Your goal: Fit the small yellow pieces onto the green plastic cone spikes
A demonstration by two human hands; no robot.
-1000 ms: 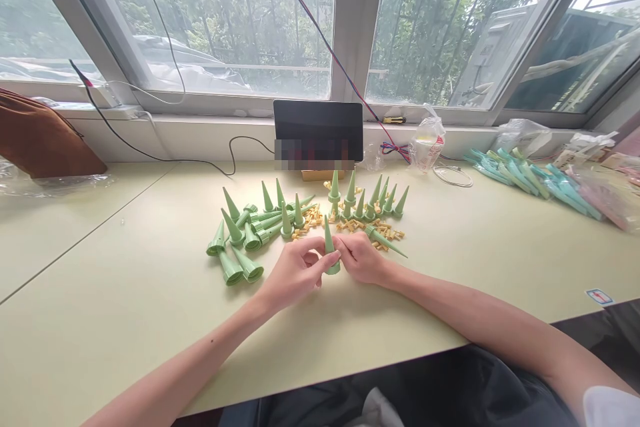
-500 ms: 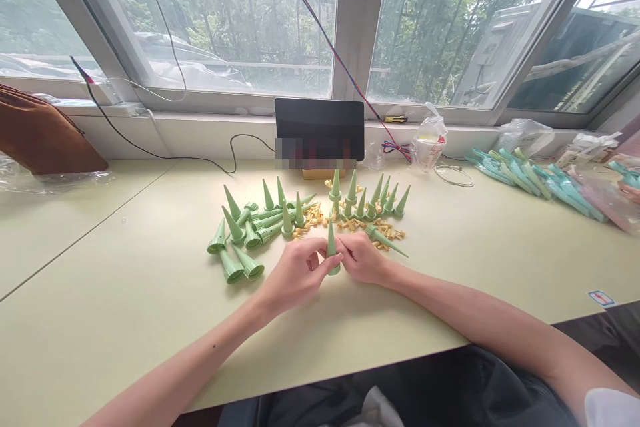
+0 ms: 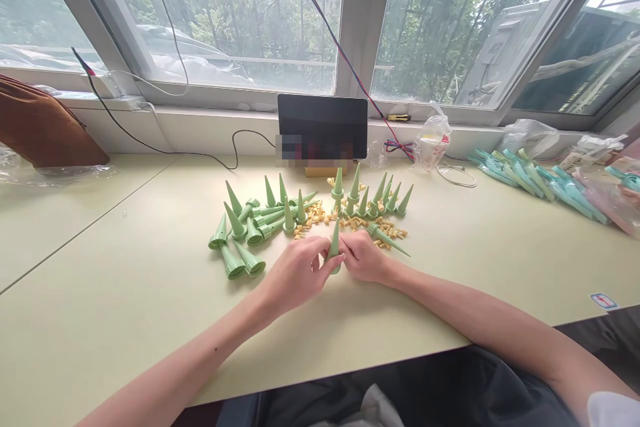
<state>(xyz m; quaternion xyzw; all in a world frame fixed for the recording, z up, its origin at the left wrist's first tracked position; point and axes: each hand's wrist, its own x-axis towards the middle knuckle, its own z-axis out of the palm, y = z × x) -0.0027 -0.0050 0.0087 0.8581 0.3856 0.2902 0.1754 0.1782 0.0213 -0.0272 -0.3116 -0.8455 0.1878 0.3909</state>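
Between the thumb and fingers of my left hand (image 3: 305, 271) is a green plastic spike (image 3: 335, 240), a hollow-looking cone held point up, just above the table. My right hand (image 3: 365, 257) is closed against the right side of that spike; whatever its curled fingers pinch is hidden. Beyond my hands lie small yellow plastic pieces (image 3: 317, 214) in a loose heap. To the left, several more green spikes (image 3: 233, 260) stand or lie in a cluster. At the right of the heap, other spikes (image 3: 363, 203) stand upright, and a single spike (image 3: 389, 240) lies on its side.
Behind the pieces, a dark-screened tablet (image 3: 323, 123) leans on a small stand, with a black cable running left. Along the sill are a plastic bag (image 3: 433, 140) and a coiled white cable (image 3: 457, 177). Teal strips (image 3: 530, 177) lie far right, a brown bag (image 3: 45, 127) far left.
The held spike tilts slightly more, its tip leaning to the right. Both hands keep nearly the same place and grip. The whole view has shifted a little.
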